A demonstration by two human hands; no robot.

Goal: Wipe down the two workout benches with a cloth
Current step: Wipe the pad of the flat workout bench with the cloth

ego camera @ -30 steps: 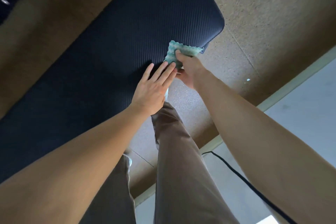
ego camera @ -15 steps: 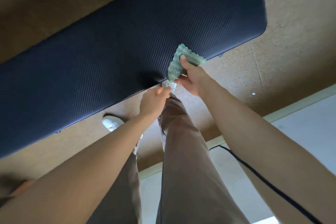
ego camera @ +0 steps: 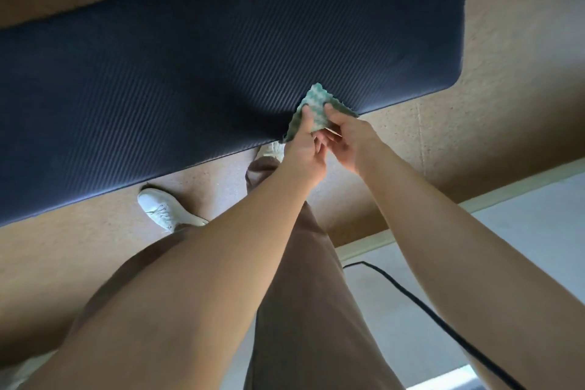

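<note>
Looking down from the head camera, I see both hands meeting over the near edge of the bench point(ego camera: 196, 73), each pinching the same cloth point(ego camera: 313, 115). My left hand point(ego camera: 305, 149) has its thumb pressed on the front of the cloth with the fingers curled in behind it, so it is grasping the fabric on its left side. My right hand point(ego camera: 348, 139) grips the cloth from the right, thumb on top near the upper corner and the fingers tucked underneath. The cloth is small, checked in green and white with a zigzag edge, and it is held up between the two hands; its top corner shows against the dark pad, and I cannot tell whether it touches the surface or hangs just above it.

The bench pad is dark navy with fine diagonal ribbing, running across the upper part of the view from the left side to a rounded corner at the upper right. It stands over a tan speckled floor point(ego camera: 506, 104). Below the hands are my brown trousers point(ego camera: 300, 294) and one white shoe point(ego camera: 164, 209) planted on the floor near the bench edge; a second shoe point(ego camera: 269, 150) peeks out just under the left wrist. At the lower right lies a pale grey mat point(ego camera: 522, 231) with a dark line curving across it.
</note>
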